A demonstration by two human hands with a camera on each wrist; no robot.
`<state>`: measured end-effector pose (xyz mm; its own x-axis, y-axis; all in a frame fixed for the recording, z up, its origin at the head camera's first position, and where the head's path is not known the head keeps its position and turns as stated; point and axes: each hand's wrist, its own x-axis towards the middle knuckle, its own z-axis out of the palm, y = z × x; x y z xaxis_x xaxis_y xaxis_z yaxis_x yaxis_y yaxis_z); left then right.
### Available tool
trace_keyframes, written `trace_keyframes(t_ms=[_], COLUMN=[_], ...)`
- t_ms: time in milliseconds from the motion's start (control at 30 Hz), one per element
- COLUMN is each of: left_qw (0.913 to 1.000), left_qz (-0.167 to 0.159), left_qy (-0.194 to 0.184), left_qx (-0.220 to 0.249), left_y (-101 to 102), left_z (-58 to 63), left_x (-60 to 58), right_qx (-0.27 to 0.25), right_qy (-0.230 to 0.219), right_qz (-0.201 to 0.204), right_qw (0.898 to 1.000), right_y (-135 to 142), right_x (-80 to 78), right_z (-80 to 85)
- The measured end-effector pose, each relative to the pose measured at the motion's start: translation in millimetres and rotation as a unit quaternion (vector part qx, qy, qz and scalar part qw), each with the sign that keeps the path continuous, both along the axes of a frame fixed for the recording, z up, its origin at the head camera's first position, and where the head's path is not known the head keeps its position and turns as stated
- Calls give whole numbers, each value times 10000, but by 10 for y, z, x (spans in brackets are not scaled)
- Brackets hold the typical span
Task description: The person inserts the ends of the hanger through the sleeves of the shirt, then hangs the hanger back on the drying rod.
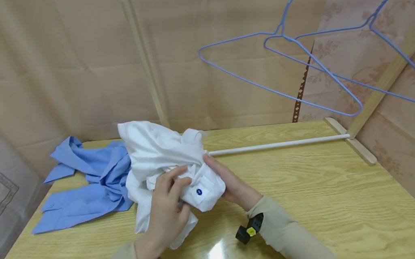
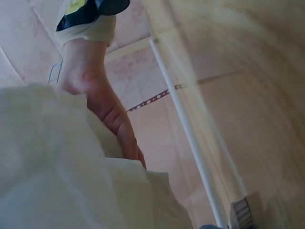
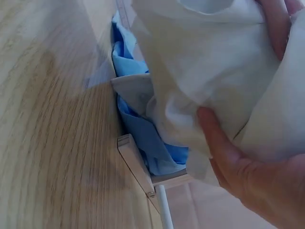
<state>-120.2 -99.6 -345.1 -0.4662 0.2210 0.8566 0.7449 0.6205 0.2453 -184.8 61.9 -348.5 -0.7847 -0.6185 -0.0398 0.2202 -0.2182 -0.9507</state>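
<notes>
A bunched white shirt point(image 1: 161, 149) is held up above the table, with a dark blue button point(image 1: 199, 192) showing on its cuff-like end. My left hand point(image 1: 166, 212) grips the near side of the cloth with bent fingers. From the right, my right hand point(image 1: 235, 186) holds the buttoned end; part of it is hidden behind the fabric. The right wrist view shows a finger of the right hand point(image 3: 238, 167) lying along the white cloth. In the left wrist view the white shirt point(image 2: 95, 176) covers much of the right hand point(image 2: 112, 109).
A crumpled blue shirt point(image 1: 97, 174) lies on the left of the wooden table point(image 1: 301, 203). Behind is a rack with a white rod point(image 1: 278, 144) low down and a wooden foot point(image 1: 351, 140). Blue wire hangers point(image 1: 247, 79) hang at the upper right.
</notes>
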Motion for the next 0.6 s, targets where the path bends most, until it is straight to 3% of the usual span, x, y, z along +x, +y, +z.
trace_keyframes(t_ms=[267,467,600], left_qw=[9977,9939,9886], left_qz=[-296,46,334], left_qy=[-123,-297,-283], left_qx=[-591,-1057,-1442], left_y=[60,77,91], left_z=[-65,-58,-38], left_x=[39,89,126], right_qx=[69,529,1044], right_qy=[149,494,901], right_qz=[-285,-1021,-1669], right_qw=[9995,9921,9763], right_y=[28,56,80], right_x=[8,-8,-16], right_z=[11,1,21])
